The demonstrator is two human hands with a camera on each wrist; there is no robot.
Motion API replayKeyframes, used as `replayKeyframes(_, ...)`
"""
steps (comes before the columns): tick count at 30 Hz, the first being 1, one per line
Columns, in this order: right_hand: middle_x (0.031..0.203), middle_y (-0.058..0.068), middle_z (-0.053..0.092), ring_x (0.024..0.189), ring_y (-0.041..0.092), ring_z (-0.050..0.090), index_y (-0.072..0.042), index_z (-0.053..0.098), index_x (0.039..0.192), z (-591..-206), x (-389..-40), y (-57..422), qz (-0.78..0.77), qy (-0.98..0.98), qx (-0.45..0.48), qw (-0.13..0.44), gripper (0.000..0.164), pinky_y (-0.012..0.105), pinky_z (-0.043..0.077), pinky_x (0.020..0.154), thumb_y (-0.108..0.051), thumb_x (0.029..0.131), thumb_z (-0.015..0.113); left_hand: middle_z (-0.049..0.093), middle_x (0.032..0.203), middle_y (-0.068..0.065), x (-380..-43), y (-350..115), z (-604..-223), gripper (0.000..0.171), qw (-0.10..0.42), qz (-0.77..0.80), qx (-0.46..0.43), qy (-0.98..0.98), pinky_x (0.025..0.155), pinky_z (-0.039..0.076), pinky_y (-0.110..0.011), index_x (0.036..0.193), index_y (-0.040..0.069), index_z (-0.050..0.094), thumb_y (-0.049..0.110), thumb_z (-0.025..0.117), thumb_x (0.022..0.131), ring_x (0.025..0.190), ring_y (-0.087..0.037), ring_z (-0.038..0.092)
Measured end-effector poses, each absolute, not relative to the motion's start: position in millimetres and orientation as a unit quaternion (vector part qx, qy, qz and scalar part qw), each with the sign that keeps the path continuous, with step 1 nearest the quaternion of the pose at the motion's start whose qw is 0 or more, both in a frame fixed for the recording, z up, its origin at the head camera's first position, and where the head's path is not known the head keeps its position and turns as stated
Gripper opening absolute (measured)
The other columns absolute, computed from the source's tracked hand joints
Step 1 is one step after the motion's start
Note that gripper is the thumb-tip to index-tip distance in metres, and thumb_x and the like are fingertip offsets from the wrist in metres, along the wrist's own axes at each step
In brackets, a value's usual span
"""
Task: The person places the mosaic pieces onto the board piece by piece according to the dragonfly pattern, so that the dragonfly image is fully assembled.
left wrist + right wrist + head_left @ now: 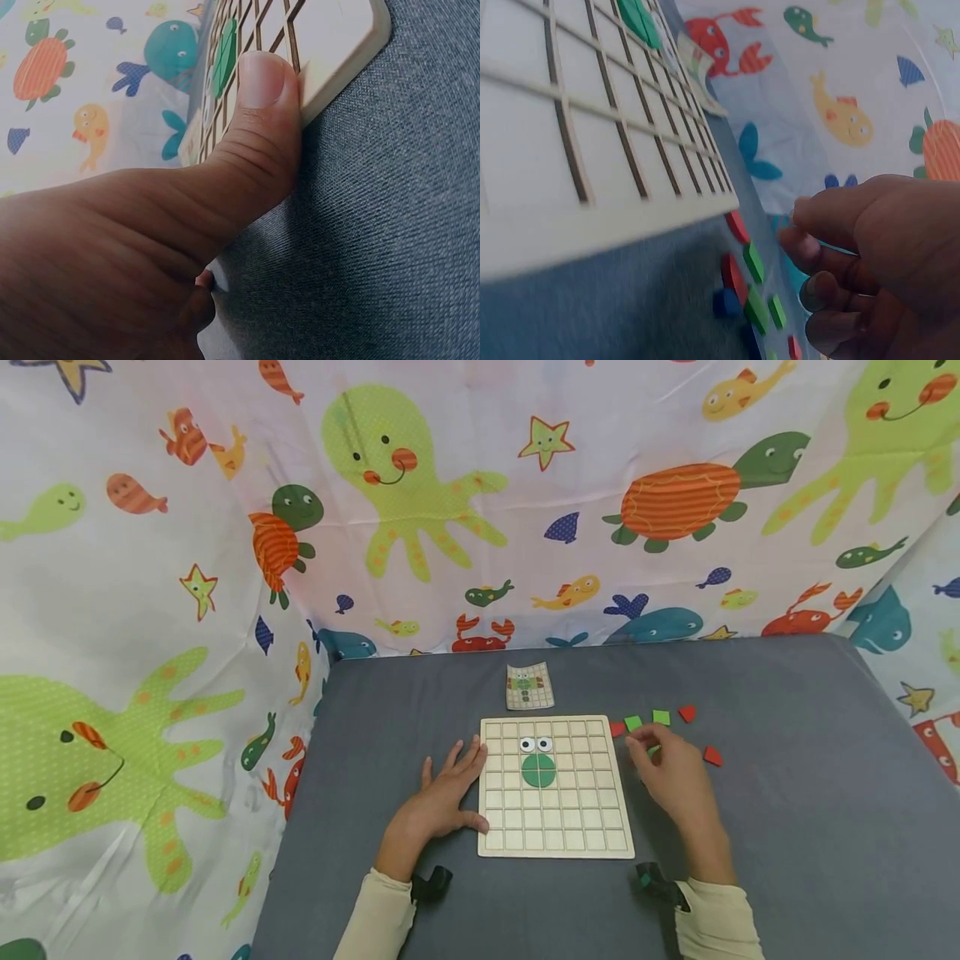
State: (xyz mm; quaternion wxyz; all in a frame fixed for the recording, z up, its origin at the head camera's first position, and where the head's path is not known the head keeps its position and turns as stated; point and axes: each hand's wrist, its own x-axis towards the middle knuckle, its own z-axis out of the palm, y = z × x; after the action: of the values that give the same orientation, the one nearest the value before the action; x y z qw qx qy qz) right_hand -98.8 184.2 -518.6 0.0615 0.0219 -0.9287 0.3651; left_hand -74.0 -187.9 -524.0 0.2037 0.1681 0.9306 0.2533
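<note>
A wooden grid board (557, 852) lies flat on the grey cloth. Two white eye pieces (536, 744) sit in its grid above a green circle made of quarter pieces (538, 770). At the board's left edge rests my left hand (444, 802), fingers spread; its thumb (262, 97) presses on the rim. My right hand (675, 777) hovers right of the board with loosely bent fingers, thumb and forefinger tips close together. Nothing shows between those tips in the right wrist view. Around and beneath it lie green pieces (661, 717) and red pieces (687, 713).
Behind the board lies a small picture card (529, 685) with a gridded pattern. Low in the right wrist view, a blue piece (726, 304) lies among the red and green ones. A curtain printed with sea animals (480, 527) borders the table's back and sides.
</note>
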Motion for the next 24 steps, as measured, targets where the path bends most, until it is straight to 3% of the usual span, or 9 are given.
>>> replayKeyframes(6, 0.105, 0.014, 0.067, 0.072, 0.024, 0.056, -0.005, 0.073, 0.117, -521, -97, 197, 0.323, -0.942, 0.013, 0.093, 0.018, 0.04, 0.047, 0.062, -0.014, 0.101, 0.072, 0.005, 0.179, -0.002, -74, -188, -523, 0.122, 0.201, 0.26, 0.169, 0.929, 0.122, -0.005, -0.075, 0.172, 0.017, 0.014, 0.04, 0.088, 0.079, 0.164, -0.033, -0.002)
replayKeyframes(10, 0.11, 0.018, 0.067, 0.093, 0.039, 0.063, -0.002, 0.073, 0.12, -521, -96, 204, 0.297, -0.949, 0.022, 0.099, 0.022, 0.057, 0.052, 0.079, -0.007, 0.098, 0.074, 0.005, 0.179, -0.002, -74, -188, -523, 0.121, 0.204, 0.259, 0.167, 0.929, 0.122, -0.005, -0.075, 0.172, 0.018, 0.014, 0.04, 0.088, 0.079, 0.164, -0.033, -0.002)
replayKeyframes(13, 0.115, 0.022, 0.066, 0.11, 0.047, 0.06, 0.0, 0.073, 0.122, -522, -96, 208, 0.285, -0.954, 0.025, 0.086, 0.027, 0.066, 0.048, 0.091, -0.006, 0.096, 0.075, 0.004, 0.179, -0.002, -74, -189, -523, 0.121, 0.204, 0.261, 0.168, 0.929, 0.122, -0.006, -0.075, 0.172, 0.018, 0.014, 0.04, 0.088, 0.079, 0.164, -0.033, -0.003)
replayKeyframes(19, 0.125, 0.025, 0.064, 0.118, 0.048, 0.056, 0.002, 0.072, 0.127, -520, -95, 210, 0.264, -0.964, 0.013, 0.037, 0.036, 0.069, 0.046, 0.097, -0.011, 0.094, 0.079, 0.004, 0.179, -0.003, -74, -190, -524, 0.121, 0.203, 0.259, 0.173, 0.928, 0.121, -0.005, -0.075, 0.172, 0.017, 0.013, 0.041, 0.087, 0.079, 0.164, -0.034, -0.003)
replayKeyframes(24, 0.124, 0.025, 0.063, 0.116, 0.048, 0.057, 0.002, 0.072, 0.128, -520, -94, 210, 0.256, -0.966, 0.016, 0.026, 0.037, 0.068, 0.047, 0.095, -0.013, 0.095, 0.079, 0.003, 0.179, -0.003, -74, -190, -523, 0.122, 0.208, 0.26, 0.173, 0.927, 0.122, -0.005, -0.075, 0.172, 0.017, 0.012, 0.041, 0.087, 0.08, 0.164, -0.034, -0.003)
